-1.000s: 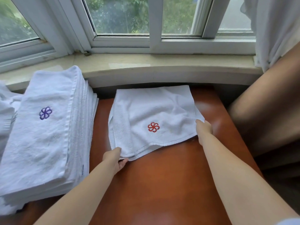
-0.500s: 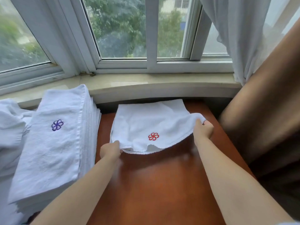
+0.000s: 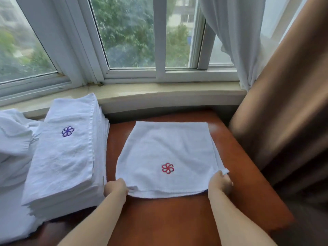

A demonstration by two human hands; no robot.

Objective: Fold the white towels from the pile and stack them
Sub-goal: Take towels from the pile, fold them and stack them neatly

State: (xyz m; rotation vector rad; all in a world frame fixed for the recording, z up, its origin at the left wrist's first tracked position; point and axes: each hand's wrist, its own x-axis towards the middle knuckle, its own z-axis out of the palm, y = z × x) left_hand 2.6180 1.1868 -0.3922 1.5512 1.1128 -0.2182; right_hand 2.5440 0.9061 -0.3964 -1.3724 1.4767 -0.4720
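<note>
A reddish-brown wooden table (image 3: 177, 219) is lying beneath the grip. A pale stone windowsill (image 3: 159, 94) is running along beyond it, below a white-framed window (image 3: 159, 50). To the right of the grip, a brown curtain (image 3: 284, 112) is hanging beside a white sheer curtain (image 3: 236, 32).

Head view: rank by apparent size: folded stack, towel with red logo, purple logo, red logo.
1. Folded stack
2. Towel with red logo, held by left hand and right hand
3. Purple logo and red logo: look alike, not ranked.

No legible text anywhere.
</note>
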